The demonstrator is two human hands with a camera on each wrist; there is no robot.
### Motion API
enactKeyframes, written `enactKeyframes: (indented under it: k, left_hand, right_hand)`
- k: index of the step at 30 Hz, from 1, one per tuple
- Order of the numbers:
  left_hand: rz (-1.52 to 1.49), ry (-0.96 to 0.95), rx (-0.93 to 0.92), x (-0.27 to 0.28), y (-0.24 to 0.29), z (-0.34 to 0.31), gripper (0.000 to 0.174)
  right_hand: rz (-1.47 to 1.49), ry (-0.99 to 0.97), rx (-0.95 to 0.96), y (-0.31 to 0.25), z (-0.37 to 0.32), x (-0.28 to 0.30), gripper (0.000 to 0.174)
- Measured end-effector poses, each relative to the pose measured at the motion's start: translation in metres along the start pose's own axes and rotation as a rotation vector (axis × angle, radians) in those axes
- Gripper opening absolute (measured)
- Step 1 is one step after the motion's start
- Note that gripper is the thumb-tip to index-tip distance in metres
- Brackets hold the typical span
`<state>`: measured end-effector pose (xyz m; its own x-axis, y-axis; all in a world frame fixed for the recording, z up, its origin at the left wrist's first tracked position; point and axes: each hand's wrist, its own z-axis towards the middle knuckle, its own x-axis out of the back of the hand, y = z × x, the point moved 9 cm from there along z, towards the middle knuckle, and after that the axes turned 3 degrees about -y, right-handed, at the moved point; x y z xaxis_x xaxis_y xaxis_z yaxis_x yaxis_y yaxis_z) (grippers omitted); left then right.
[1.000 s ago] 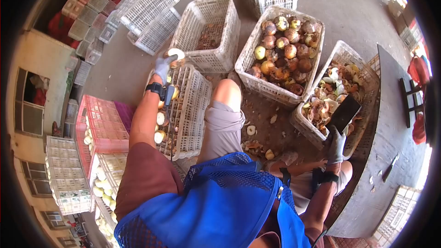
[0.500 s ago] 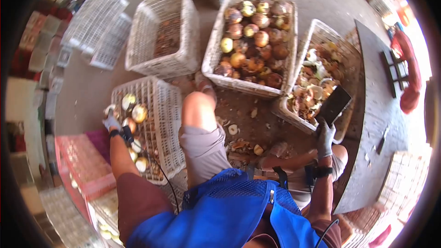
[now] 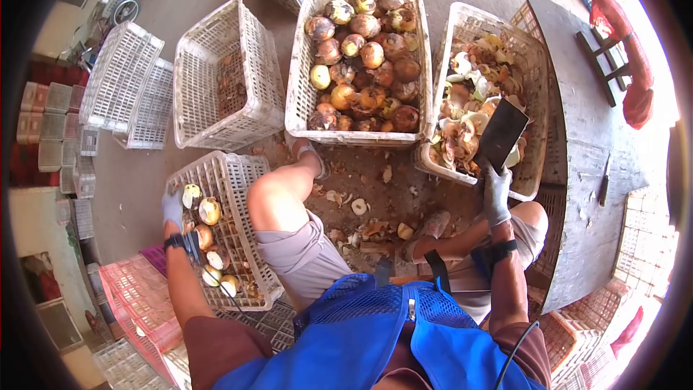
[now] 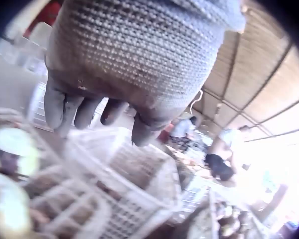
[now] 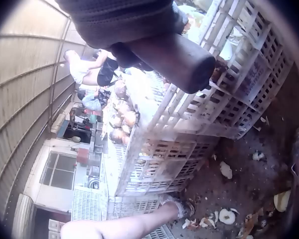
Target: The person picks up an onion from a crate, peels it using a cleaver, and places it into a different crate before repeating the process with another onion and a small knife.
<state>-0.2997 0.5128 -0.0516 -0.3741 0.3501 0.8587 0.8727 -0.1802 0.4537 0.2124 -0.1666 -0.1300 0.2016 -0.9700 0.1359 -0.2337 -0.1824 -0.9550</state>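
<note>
Blue vest cloth (image 3: 361,332) lies nearest, below the two gloved hands. Off to the right, the right hand (image 3: 497,198) has its fingers wrapped round the handle of a dark, broad-bladed cleaver (image 3: 503,133); the blade's long axis runs away from the person, slanting slightly outward. Across from it, the left hand (image 3: 173,206) is at the outer edge of a white crate (image 3: 238,195). Its wrist view shows the back of the glove, the fingers pointing downward and slightly parted, with nothing seen in them; the palm side is hidden.

Just inward of those fingers begins a row of onions (image 3: 209,211), some with pale, bared tops. The row's long axis runs from beside the left hand back toward the body, drifting a little to the right. Every onion here is far nearer the left hand, so a reach for one would turn on a short inward shift. Whether they sit in the crate or on its base, I cannot tell.

Beyond the cleaver is a crate of peelings (image 3: 534,87). Farther out, between the hands, stands the crate of brown-skinned onions (image 3: 361,137); the right hand looks somewhat nearer its edge, but is occupied. Past the left hand stands another white crate (image 3: 231,130).
</note>
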Motion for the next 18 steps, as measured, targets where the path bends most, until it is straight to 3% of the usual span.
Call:
enactKeyframes:
  k: [1,2,3,4,5,8,9,11,13,18]
  left_hand:
    - [-0.039,0.031,-0.151,-0.013,0.012,0.036,0.052]
    - [-0.064,-0.116,-0.239,-0.029,0.107,0.009,0.05]
    - [-0.137,-0.226,-0.356,-0.055,0.131,0.038,0.049]
    - [-0.135,-0.305,-0.344,-0.072,0.21,0.006,0.051]
    - [0.08,-0.358,-0.485,-0.096,0.258,0.004,0.049]
    - [0.341,-0.596,-0.678,-0.168,0.37,-0.024,0.05]
    - [0.455,-0.641,-0.753,-0.19,0.395,-0.031,0.05]
    - [0.574,-0.754,-0.633,-0.229,0.428,-0.045,0.049]
    - [0.637,-0.77,-0.829,-0.279,0.439,-0.018,0.049]
    - [0.64,-0.767,-0.716,-0.337,0.447,0.019,0.032]
  right_hand:
    - [0.009,0.012,0.005,-0.001,0.001,0.0,0.017]
    - [0.022,0.006,-0.004,0.004,0.003,0.001,0.015]
    - [0.044,0.008,-0.031,0.007,0.004,0.001,0.014]
    - [0.067,0.008,-0.059,0.009,0.004,0.001,0.013]
    - [0.089,0.008,-0.086,0.01,0.004,0.0,0.013]
    - [0.179,-0.026,-0.145,0.013,0.006,-0.001,0.015]
    - [0.191,-0.036,-0.174,0.014,0.006,-0.001,0.015]
    - [0.215,-0.051,-0.223,0.018,0.007,-0.001,0.016]
    - [0.224,-0.063,-0.255,0.025,0.01,0.0,0.019]
    - [0.293,-0.113,-0.337,0.032,0.013,-0.002,0.021]
